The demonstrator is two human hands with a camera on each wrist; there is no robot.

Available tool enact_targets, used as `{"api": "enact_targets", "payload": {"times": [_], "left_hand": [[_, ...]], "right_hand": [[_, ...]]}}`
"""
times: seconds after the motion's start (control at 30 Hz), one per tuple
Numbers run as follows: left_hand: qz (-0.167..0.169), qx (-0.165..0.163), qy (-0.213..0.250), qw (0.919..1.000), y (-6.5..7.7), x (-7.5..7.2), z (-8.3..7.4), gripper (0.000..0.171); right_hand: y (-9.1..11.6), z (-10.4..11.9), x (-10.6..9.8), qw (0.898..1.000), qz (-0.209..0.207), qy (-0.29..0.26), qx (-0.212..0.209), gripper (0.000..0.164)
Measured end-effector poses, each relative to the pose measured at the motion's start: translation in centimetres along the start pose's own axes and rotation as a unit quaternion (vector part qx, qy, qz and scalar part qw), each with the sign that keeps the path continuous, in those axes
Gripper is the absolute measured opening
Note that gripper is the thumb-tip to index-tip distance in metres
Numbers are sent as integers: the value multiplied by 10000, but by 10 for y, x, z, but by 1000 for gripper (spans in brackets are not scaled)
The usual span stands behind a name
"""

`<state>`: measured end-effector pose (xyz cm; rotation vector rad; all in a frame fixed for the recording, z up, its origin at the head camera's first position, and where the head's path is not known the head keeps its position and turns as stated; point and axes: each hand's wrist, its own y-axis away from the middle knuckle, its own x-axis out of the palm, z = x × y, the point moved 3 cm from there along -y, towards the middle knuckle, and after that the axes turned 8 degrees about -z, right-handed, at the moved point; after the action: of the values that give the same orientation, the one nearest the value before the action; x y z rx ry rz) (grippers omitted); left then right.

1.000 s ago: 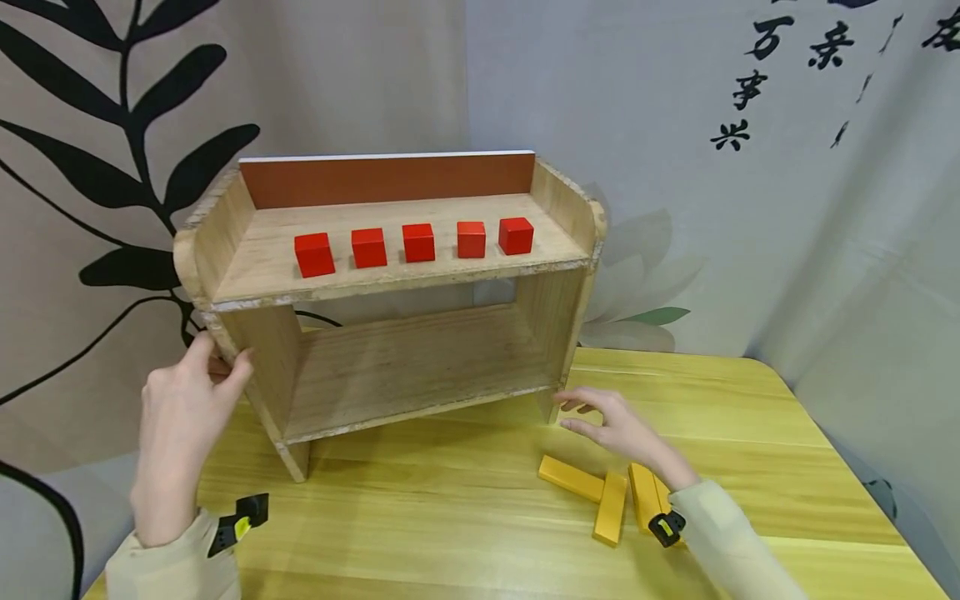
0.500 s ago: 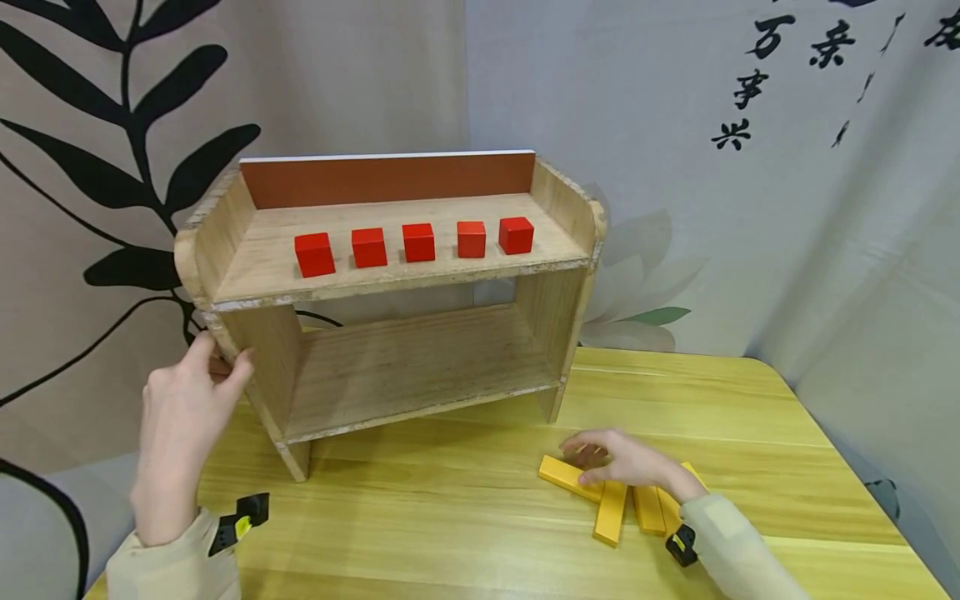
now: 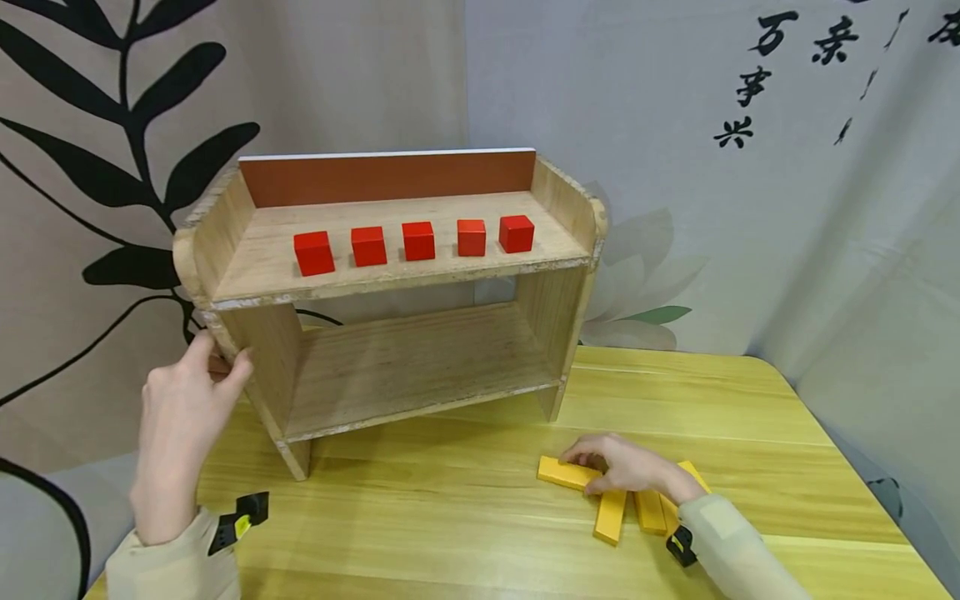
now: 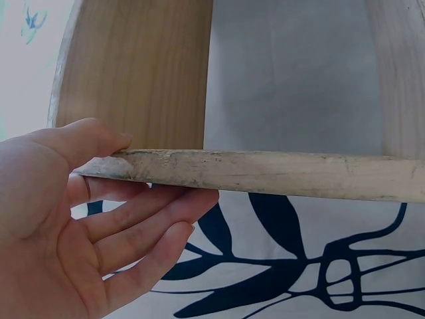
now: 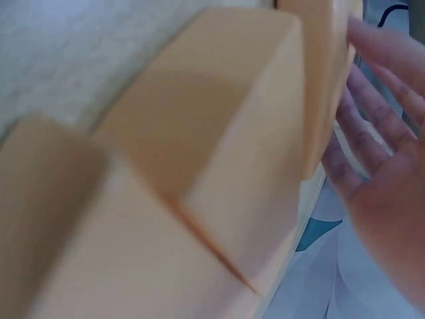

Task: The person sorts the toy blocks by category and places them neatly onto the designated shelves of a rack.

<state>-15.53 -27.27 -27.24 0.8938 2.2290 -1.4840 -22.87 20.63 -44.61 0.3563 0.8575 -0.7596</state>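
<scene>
A wooden two-tier shelf (image 3: pixel 416 367) stands on the table. My left hand (image 3: pixel 182 408) grips the front edge of its left side panel; in the left wrist view the thumb lies on one face of the panel (image 4: pixel 279 174) and the fingers on the other. My right hand (image 3: pixel 628 465) is low over the table, thumb and fingers on either side of a yellow wooden block (image 3: pixel 558 473). The right wrist view shows the fingers (image 5: pixel 362 133) against that block, with other blocks (image 5: pixel 219 100) close up and blurred. A second yellow block (image 3: pixel 611 518) lies below the hand.
Several red cubes (image 3: pixel 418 242) stand in a row on the upper shelf. More yellow blocks (image 3: pixel 651 512) lie under the right forearm, partly hidden. The yellow wood-grain table (image 3: pixel 420 517) ends at the right near a printed curtain (image 3: pixel 847 250). A black cable (image 3: pixel 63 508) hangs at left.
My right hand has moved from beside the shelf's right leg down to the yellow blocks, and its thumb and fingers have closed around one. The left hand and the shelf stay put.
</scene>
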Motion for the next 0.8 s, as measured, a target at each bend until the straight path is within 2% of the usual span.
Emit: {"api": "enact_targets", "payload": {"times": [0.3, 0.6, 0.8], "left_hand": [[-69, 99, 45, 9999, 0, 0, -1, 17], [-37, 67, 27, 10000, 0, 0, -1, 17], [8, 18, 4, 10000, 0, 0, 0, 18]], "right_hand": [[-4, 1, 3, 9968, -220, 719, -277, 42], [-5, 4, 4, 9964, -333, 701, -353, 39], [-8, 10, 6, 9950, -474, 636, -609, 39]]}}
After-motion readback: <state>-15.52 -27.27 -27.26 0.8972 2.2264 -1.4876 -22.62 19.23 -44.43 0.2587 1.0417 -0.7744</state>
